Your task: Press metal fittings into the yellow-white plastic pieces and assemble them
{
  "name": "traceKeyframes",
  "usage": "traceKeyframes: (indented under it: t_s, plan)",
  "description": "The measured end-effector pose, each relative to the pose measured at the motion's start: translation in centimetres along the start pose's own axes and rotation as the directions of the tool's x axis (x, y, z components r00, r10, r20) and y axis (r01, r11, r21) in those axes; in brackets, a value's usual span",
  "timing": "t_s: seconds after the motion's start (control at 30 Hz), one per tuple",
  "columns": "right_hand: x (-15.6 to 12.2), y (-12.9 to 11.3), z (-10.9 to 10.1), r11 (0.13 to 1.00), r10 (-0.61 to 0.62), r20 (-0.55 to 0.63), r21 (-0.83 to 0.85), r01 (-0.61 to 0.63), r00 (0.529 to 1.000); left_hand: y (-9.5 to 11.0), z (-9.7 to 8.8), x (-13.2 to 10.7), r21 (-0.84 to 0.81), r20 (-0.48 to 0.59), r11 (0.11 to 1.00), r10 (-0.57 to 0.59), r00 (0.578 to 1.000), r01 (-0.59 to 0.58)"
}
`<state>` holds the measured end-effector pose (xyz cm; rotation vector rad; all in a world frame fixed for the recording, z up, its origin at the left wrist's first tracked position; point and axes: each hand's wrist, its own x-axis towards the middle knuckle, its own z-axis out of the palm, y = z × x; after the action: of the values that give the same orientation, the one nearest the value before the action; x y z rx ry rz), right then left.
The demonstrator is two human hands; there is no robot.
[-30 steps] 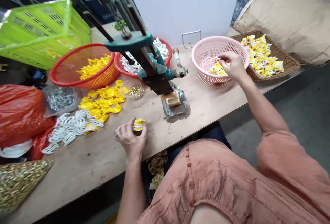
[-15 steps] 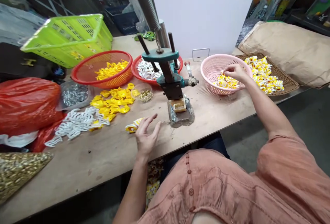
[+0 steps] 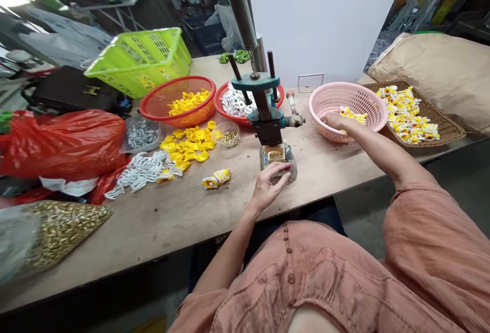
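My left hand point(image 3: 269, 188) is at the front of the bench press point(image 3: 270, 131), its fingertips beside the small cream fixture point(image 3: 276, 154) on the base. Its thumb and fingers are apart, and nothing shows between them. My right hand point(image 3: 334, 121) reaches down inside the pink basket point(image 3: 321, 99), left of a small heap of yellow-and-white plastic pieces point(image 3: 352, 114). The fingers of that hand are too indistinct to show whether they hold anything. A short row of yellow-and-white pieces point(image 3: 216, 179) lies on the table, left of my left hand.
Left of the press are loose yellow parts point(image 3: 187, 144), white wavy parts point(image 3: 143, 169), a tub of brass bits point(image 3: 229, 138) and a red basket point(image 3: 149, 105). A red bag point(image 3: 72, 144) lies farther left. A wicker tray point(image 3: 449, 128) of assembled pieces stands right of the pink basket.
My left hand has moved right, from the row of pieces to the press base. My right hand has gone lower and leftward into the pink basket. The view has shifted left.
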<state>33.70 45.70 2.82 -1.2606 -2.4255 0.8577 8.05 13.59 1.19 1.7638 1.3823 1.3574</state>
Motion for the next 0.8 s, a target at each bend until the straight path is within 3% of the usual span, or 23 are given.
traceKeyframes:
  t_s: [0.07, 0.13, 0.23, 0.3, 0.4, 0.47, 0.57, 0.63, 0.73, 0.8]
  plan:
    - [-0.7, -0.2, -1.4, 1.000, 0.022, -0.065, 0.021, -0.021, 0.998, -0.5, -0.5, -0.4, -0.012, -0.016, 1.000, -0.027, 1.000, 0.027]
    - [-2.5, -1.2, -2.9, 0.987, -0.006, -0.191, 0.156, 0.036, 0.982, -0.9, -0.8, -0.6, -0.039, -0.034, 0.998, -0.053, 0.998, 0.051]
    - [-7.0, -4.4, -3.1, 0.856, -0.080, -0.266, 0.476, 0.202, 0.961, -1.0, 0.0, -0.5, -0.166, -0.060, 0.982, -0.104, 0.993, 0.093]
    - [-10.2, -7.1, -0.8, 0.725, -0.114, -0.173, 0.659, 0.201, 0.978, -0.9, 1.2, -0.1, -0.306, -0.043, 0.946, -0.124, 0.991, 0.105]
    - [-13.7, -10.7, 5.3, 0.542, -0.090, 0.009, 0.839, 0.041, 0.996, -0.7, 3.5, 0.3, -0.482, -0.020, 0.869, -0.133, 0.991, 0.107]
    - [-14.9, -12.0, 9.4, 0.475, -0.032, 0.072, 0.879, -0.048, 0.997, -1.0, 4.4, 0.1, -0.531, -0.044, 0.838, -0.174, 0.984, 0.125]
    - [-15.9, -12.3, 13.4, 0.564, 0.010, -0.053, 0.825, 0.038, 0.999, -1.9, 3.9, -0.8, -0.542, -0.085, 0.812, -0.312, 0.946, 0.219]
    - [-16.4, -11.9, 14.3, 0.673, -0.111, -0.163, 0.713, 0.194, 0.980, -2.6, 2.6, -1.5, -0.553, -0.039, 0.771, -0.404, 0.914, 0.317]
    - [-16.8, -11.4, 14.9, 0.731, -0.369, -0.143, 0.565, 0.382, 0.918, -3.2, 0.8, -2.3, -0.597, 0.117, 0.658, -0.495, 0.861, 0.459]
    - [-16.8, -11.4, 15.7, 0.746, -0.377, -0.192, 0.518, 0.420, 0.906, -3.5, 0.6, -2.7, -0.647, 0.108, 0.600, -0.538, 0.836, 0.470]
